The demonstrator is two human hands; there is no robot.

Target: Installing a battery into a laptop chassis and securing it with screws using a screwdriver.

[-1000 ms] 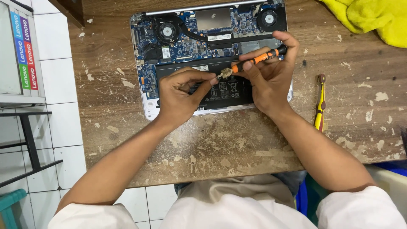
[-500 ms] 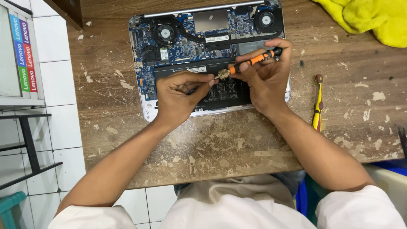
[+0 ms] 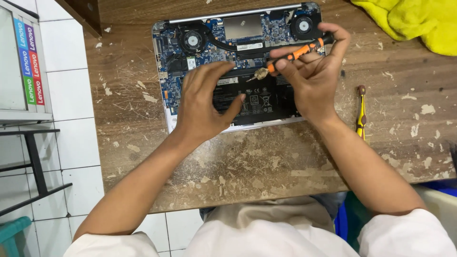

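Observation:
An opened laptop (image 3: 167, 102) lies bottom-up on a worn wooden table (image 3: 266, 162), its blue circuit board, two fans and black battery (image 3: 266, 102) exposed. My right hand (image 3: 312, 78) holds an orange and black screwdriver (image 3: 300, 51), its metal tip pointing left over the top edge of the battery. My left hand (image 3: 204, 104) hovers over the left part of the battery with fingers spread and nothing in it, a little apart from the screwdriver tip.
A yellow cloth (image 3: 414, 21) lies at the table's back right corner. A small yellow-handled tool (image 3: 362, 112) rests on the table right of my right wrist. White tiled floor, a black metal stand (image 3: 33, 162) and a grey case (image 3: 19, 66) are on the left.
My left hand has let go of the screwdriver tip and spread its fingers over the battery. My right hand has lifted the screwdriver slightly up and to the right.

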